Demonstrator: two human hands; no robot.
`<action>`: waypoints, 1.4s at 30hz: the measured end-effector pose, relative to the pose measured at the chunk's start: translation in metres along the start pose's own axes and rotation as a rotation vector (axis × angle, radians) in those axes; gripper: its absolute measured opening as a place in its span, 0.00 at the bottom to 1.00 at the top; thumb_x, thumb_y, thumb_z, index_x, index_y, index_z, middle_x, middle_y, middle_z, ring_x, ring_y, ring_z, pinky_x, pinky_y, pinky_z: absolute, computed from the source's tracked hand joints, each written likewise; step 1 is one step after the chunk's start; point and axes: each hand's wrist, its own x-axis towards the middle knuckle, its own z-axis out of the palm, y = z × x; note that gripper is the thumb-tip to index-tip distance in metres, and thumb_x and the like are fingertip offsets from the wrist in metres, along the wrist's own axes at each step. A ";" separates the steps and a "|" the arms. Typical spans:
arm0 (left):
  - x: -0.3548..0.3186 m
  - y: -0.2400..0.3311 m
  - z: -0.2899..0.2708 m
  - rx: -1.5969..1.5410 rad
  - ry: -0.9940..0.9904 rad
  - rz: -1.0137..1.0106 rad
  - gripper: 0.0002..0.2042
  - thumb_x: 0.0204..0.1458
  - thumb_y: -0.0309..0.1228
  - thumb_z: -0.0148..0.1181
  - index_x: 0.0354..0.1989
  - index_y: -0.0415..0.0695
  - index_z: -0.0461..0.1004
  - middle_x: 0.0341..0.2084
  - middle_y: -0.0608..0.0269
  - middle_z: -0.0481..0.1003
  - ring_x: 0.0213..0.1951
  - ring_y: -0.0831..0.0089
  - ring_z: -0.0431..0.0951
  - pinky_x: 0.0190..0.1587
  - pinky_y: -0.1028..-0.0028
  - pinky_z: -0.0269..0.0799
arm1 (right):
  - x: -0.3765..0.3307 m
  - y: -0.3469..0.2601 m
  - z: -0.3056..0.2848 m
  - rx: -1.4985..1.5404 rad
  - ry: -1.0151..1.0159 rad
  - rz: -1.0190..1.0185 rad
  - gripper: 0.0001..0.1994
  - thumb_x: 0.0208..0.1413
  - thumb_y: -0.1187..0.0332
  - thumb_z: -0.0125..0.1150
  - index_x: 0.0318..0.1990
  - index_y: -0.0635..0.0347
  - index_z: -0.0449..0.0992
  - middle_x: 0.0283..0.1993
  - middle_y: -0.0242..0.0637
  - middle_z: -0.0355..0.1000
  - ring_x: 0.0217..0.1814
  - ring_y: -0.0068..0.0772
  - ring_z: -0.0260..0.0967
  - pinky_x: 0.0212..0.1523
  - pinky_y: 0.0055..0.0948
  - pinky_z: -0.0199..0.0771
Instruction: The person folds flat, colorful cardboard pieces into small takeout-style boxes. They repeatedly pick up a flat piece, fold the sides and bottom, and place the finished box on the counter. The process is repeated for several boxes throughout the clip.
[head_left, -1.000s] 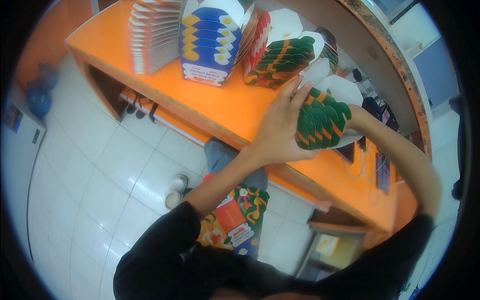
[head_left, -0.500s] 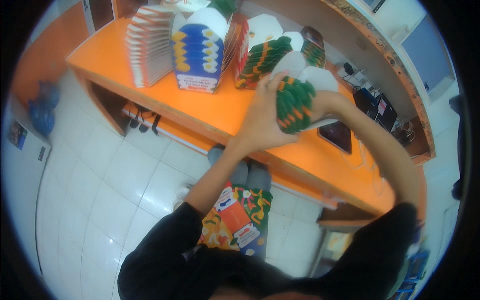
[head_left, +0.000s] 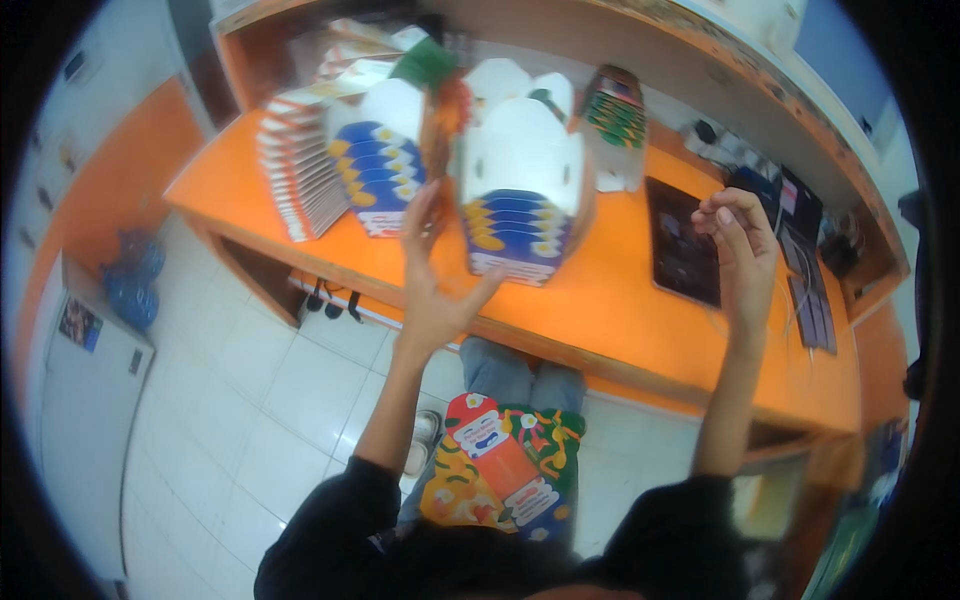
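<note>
My left hand point(head_left: 435, 285) is raised with its fingers spread and holds nothing. Its fingertips are right beside a nested stack of white cartons with blue and yellow scallops point(head_left: 520, 215), which stands on the orange counter point(head_left: 620, 310). My right hand point(head_left: 740, 255) hovers empty over the counter's right part with its fingers loosely curled, above a dark tablet point(head_left: 683, 250). A green-patterned carton stack point(head_left: 612, 125) stands further back. A flat printed carton point(head_left: 490, 470) lies on my lap.
A second blue-and-yellow carton stack point(head_left: 385, 170) and a leaning row of flat cartons point(head_left: 300, 175) stand at the counter's left end. Dark devices point(head_left: 810, 300) lie at the right edge. White floor tiles point(head_left: 230, 400) and a blue bag point(head_left: 130, 285) are to the left.
Both hands held a green-patterned carton stack over the counter before. Now they hold nothing and are apart, and the view has shifted toward the blue-and-yellow stack.
</note>
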 end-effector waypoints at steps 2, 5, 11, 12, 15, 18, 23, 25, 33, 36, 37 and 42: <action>-0.036 0.003 0.002 -0.028 0.150 0.056 0.40 0.42 0.29 0.67 0.63 0.40 0.49 0.62 0.50 0.53 0.63 0.60 0.57 0.59 0.60 0.58 | -0.004 0.027 -0.049 -0.207 0.116 0.119 0.08 0.59 0.68 0.56 0.42 0.62 0.74 0.40 0.34 0.73 0.45 0.26 0.70 0.48 0.26 0.67; -0.107 0.013 0.011 0.111 0.101 0.136 0.24 0.43 0.25 0.65 0.49 0.39 0.63 0.47 0.51 0.66 0.49 0.61 0.68 0.50 0.62 0.64 | -0.014 0.066 -0.114 -0.609 0.135 0.166 0.09 0.58 0.63 0.57 0.38 0.58 0.77 0.43 0.34 0.72 0.52 0.31 0.65 0.55 0.31 0.61; -0.202 0.007 0.003 0.175 -0.755 -0.496 0.20 0.46 0.35 0.65 0.48 0.45 0.70 0.53 0.49 0.63 0.57 0.51 0.61 0.58 0.56 0.58 | -0.027 0.118 -0.162 -1.174 -0.165 0.158 0.21 0.58 0.46 0.52 0.36 0.53 0.81 0.65 0.43 0.58 0.72 0.46 0.42 0.66 0.52 0.41; -0.211 0.005 0.001 0.308 -0.837 -0.463 0.22 0.46 0.37 0.64 0.51 0.47 0.69 0.55 0.49 0.61 0.59 0.49 0.58 0.59 0.54 0.55 | -0.024 0.123 -0.159 -1.208 -0.164 0.295 0.25 0.58 0.41 0.46 0.44 0.51 0.79 0.69 0.46 0.52 0.75 0.47 0.34 0.66 0.59 0.31; -0.225 0.000 -0.005 0.596 -0.986 -0.494 0.28 0.48 0.45 0.62 0.57 0.49 0.65 0.61 0.47 0.54 0.64 0.45 0.49 0.62 0.46 0.48 | -0.019 0.122 -0.141 -1.294 0.056 0.412 0.26 0.60 0.41 0.43 0.54 0.47 0.73 0.70 0.48 0.50 0.75 0.49 0.33 0.68 0.53 0.33; -0.228 -0.008 -0.004 0.647 -0.932 -0.633 0.33 0.46 0.48 0.62 0.59 0.48 0.62 0.62 0.45 0.52 0.65 0.43 0.46 0.60 0.41 0.47 | -0.025 0.083 -0.130 -0.719 0.160 0.100 0.28 0.62 0.45 0.45 0.61 0.54 0.65 0.61 0.46 0.63 0.66 0.43 0.56 0.62 0.38 0.55; -0.221 -0.032 0.001 0.439 -0.749 -0.754 0.31 0.46 0.45 0.64 0.57 0.45 0.64 0.56 0.43 0.62 0.60 0.45 0.58 0.58 0.52 0.59 | -0.121 0.032 -0.071 0.236 -0.133 -0.067 0.23 0.56 0.55 0.58 0.50 0.67 0.71 0.38 0.40 0.75 0.41 0.38 0.74 0.45 0.36 0.73; -0.220 -0.037 0.004 0.492 -0.792 -0.571 0.30 0.46 0.43 0.64 0.57 0.44 0.65 0.54 0.44 0.65 0.57 0.46 0.62 0.56 0.56 0.63 | -0.166 0.044 -0.037 0.338 -0.385 0.191 0.16 0.52 0.61 0.64 0.41 0.66 0.78 0.40 0.41 0.77 0.42 0.39 0.75 0.48 0.36 0.73; -0.207 -0.032 0.007 0.498 -0.861 -0.496 0.23 0.46 0.37 0.64 0.50 0.42 0.70 0.49 0.50 0.70 0.52 0.48 0.67 0.53 0.59 0.66 | -0.297 0.172 0.059 -0.224 -0.133 0.822 0.16 0.51 0.66 0.63 0.49 0.50 0.76 0.59 0.40 0.67 0.60 0.39 0.65 0.59 0.36 0.63; -0.204 -0.028 0.005 0.467 -0.791 -0.515 0.20 0.46 0.35 0.64 0.48 0.43 0.72 0.47 0.51 0.71 0.51 0.50 0.68 0.53 0.61 0.67 | -0.319 0.194 0.063 -0.474 -0.203 0.568 0.19 0.51 0.60 0.62 0.51 0.47 0.74 0.62 0.38 0.63 0.65 0.43 0.56 0.63 0.39 0.56; -0.205 -0.028 0.005 0.472 -0.778 -0.551 0.19 0.46 0.34 0.64 0.47 0.43 0.72 0.47 0.51 0.71 0.51 0.50 0.68 0.53 0.61 0.67 | -0.323 0.197 0.064 -0.527 -0.242 0.555 0.19 0.50 0.59 0.61 0.51 0.47 0.74 0.62 0.38 0.63 0.66 0.44 0.54 0.64 0.41 0.53; -0.217 -0.036 0.003 0.429 -0.725 -0.537 0.20 0.45 0.33 0.65 0.48 0.43 0.72 0.47 0.50 0.71 0.50 0.49 0.69 0.53 0.61 0.67 | -0.323 0.195 0.068 -0.638 -0.321 0.504 0.19 0.49 0.57 0.60 0.49 0.48 0.74 0.62 0.39 0.62 0.68 0.47 0.49 0.66 0.47 0.46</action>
